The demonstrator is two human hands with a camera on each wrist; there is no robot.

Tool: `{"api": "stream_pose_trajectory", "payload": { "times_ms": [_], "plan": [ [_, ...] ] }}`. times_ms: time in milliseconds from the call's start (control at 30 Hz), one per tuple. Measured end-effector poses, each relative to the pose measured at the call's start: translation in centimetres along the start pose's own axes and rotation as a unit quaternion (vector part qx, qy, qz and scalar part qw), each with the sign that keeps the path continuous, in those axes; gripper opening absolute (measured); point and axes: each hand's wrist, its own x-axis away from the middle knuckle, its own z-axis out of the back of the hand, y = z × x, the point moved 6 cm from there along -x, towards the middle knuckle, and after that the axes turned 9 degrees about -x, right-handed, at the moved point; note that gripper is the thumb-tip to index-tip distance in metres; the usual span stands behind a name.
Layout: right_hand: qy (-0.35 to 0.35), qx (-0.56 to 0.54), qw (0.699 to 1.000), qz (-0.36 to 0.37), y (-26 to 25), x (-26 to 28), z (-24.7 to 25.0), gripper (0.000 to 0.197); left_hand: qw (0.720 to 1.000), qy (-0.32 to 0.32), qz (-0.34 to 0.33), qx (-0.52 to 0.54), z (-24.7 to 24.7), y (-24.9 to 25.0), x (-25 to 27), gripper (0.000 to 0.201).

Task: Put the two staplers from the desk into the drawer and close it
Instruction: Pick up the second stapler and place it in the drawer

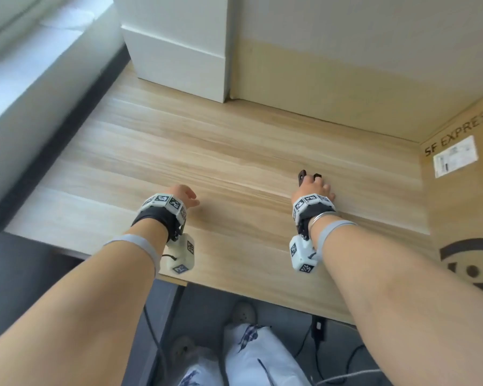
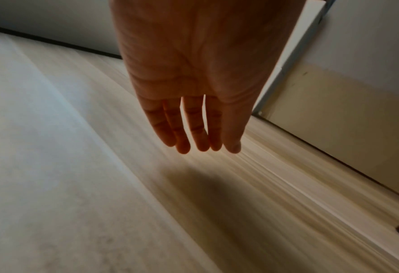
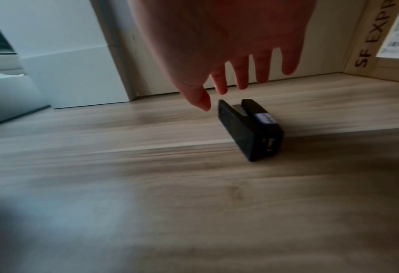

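A small black stapler (image 3: 249,129) with a white label lies on its side on the wooden desk (image 1: 221,162). In the head view only its far end (image 1: 302,176) shows beyond my right hand (image 1: 314,188). My right hand (image 3: 231,86) hovers just above it with fingers straight and spread, not touching it. My left hand (image 1: 186,196) floats over the bare desk to the left, and its fingers (image 2: 193,129) hang straight and hold nothing. A second stapler and the drawer are not in view.
A cardboard box (image 1: 463,190) marked SF EXPRESS stands at the desk's right end. A white block (image 1: 176,45) and a pale wall panel (image 1: 346,79) close off the back. The desk's front edge (image 1: 234,291) lies above my legs, with cables on the floor.
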Motion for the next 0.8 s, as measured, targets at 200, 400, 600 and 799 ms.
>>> {"api": "stream_pose_trajectory", "payload": {
  "times_ms": [200, 400, 600, 799],
  "plan": [
    [-0.016, -0.103, 0.992, -0.076, 2.5, -2.7, -1.2, 0.054, 1.000, 0.004, -0.009, -0.005, -1.5, 2.5, -1.3, 0.034],
    [-0.049, -0.141, 0.984, -0.095, 2.4, -3.2, -2.1, 0.072, 1.000, 0.010, -0.002, -0.027, -1.9, 2.4, -1.3, 0.031],
    [-0.100, -0.050, 0.993, -0.028, -0.3, -0.9, -1.9, 0.072, 0.999, 0.014, 0.000, -0.039, -0.8, 0.9, -0.5, 0.033],
    [-0.092, -0.128, 0.986, 0.054, -5.9, 4.2, -2.8, 0.067, 0.999, 0.035, -0.012, -0.027, 0.6, -2.2, 1.6, 0.031]
  ]
}}
